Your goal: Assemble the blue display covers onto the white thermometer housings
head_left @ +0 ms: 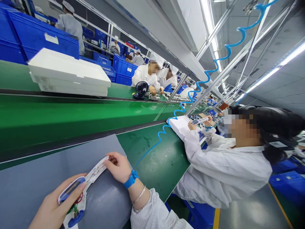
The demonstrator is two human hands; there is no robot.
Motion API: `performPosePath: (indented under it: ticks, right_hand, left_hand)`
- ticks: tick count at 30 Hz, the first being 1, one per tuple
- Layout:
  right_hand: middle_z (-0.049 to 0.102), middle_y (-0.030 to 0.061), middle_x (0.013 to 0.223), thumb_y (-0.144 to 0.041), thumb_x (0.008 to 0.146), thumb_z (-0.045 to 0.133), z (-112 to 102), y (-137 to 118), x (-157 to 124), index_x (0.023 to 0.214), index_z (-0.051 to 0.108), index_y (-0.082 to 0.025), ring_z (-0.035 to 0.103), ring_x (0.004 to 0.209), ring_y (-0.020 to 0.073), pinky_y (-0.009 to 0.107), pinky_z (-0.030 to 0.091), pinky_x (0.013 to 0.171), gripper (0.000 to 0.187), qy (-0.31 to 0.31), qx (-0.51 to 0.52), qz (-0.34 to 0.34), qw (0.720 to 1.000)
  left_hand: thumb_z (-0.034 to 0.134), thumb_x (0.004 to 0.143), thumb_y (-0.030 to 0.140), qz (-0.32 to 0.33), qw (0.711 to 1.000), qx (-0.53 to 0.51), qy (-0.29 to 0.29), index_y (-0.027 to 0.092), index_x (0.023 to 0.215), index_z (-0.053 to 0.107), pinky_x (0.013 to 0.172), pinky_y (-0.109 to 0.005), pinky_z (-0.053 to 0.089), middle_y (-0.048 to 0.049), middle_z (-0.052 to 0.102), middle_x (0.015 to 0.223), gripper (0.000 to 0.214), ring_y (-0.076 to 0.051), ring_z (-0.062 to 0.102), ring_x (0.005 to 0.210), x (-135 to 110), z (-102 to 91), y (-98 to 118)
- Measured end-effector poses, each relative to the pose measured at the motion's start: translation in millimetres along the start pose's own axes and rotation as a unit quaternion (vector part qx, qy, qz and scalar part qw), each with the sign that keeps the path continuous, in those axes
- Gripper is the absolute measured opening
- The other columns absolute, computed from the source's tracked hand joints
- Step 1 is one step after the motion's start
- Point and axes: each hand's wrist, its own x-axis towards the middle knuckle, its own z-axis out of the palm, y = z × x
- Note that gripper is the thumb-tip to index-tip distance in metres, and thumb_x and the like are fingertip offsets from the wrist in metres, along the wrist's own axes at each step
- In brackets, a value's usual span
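Over a grey mat point(105, 197), my left hand point(54, 203) is closed around the wide end of a long white plastic device housing point(96, 171). That end has a blue-rimmed window point(71, 190), and red and green wires and a blue part show below my thumb. Thin wires run along the narrow open part of the housing. My right hand point(120, 168) pinches its narrow tip, with fingers curled and partly hidden. Around my right wrist is a blue strap point(131, 179) with a cord.
A coiled blue cord point(175, 114) rises across the view. Beyond the bench edge runs a green conveyor belt point(71, 116). White foam trays point(69, 71) and a small black fan point(141, 89) stand across it. At right, a co-worker point(221, 171) holds a similar device above a white tray point(182, 127).
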Motion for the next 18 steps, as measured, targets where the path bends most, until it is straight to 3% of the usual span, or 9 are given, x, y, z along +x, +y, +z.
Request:
performPosePath:
  ticks: [2,4,9,18]
  right_hand:
    - [0.060,-0.0006,0.077,-0.023,0.073,0.062,0.1,0.6,0.1,0.097,0.066,-0.020,0.048,0.059,0.0080,0.020,0.042,0.055,0.025,0.001,-0.001,0.000,1.000]
    - [0.060,-0.0006,0.077,-0.024,0.073,0.062,0.2,1.2,0.2,0.097,0.066,-0.020,0.048,0.059,0.0078,0.019,0.041,0.054,0.025,0.000,0.000,-0.001,1.000]
    - [0.059,-0.0005,0.077,-0.025,0.073,0.062,0.3,2.1,0.2,0.098,0.066,-0.020,0.048,0.059,0.0081,0.020,0.041,0.054,0.026,0.001,-0.001,-0.004,1.000]
    - [0.058,-0.0003,0.078,-0.025,0.073,0.062,-0.3,2.6,0.0,0.099,0.065,-0.019,0.047,0.059,0.0081,0.020,0.042,0.056,0.027,-0.002,0.000,-0.009,1.000]
  left_hand:
    - [0.063,0.060,0.064,-0.047,0.998,-0.037,-0.032,0.026,0.098,0.067,0.063,-0.012,0.052,0.0012,0.072,0.094,0.054,-0.020,0.068,0.084,1.4,-1.9,-1.5]
    - [0.065,0.058,0.064,-0.061,0.997,-0.039,-0.026,0.026,0.098,0.068,0.063,-0.012,0.052,0.0008,0.072,0.095,0.055,-0.021,0.068,0.085,2.3,-3.3,-2.3]
    - [0.065,0.058,0.063,-0.054,0.997,-0.044,-0.023,0.025,0.096,0.069,0.060,-0.015,0.054,-0.0004,0.073,0.091,0.053,-0.023,0.068,0.082,1.9,-3.7,-0.6]
    - [0.063,0.059,0.065,-0.067,0.996,-0.039,-0.035,0.028,0.098,0.067,0.064,-0.010,0.051,0.0018,0.071,0.097,0.054,-0.020,0.066,0.086,2.3,-2.9,-5.0]
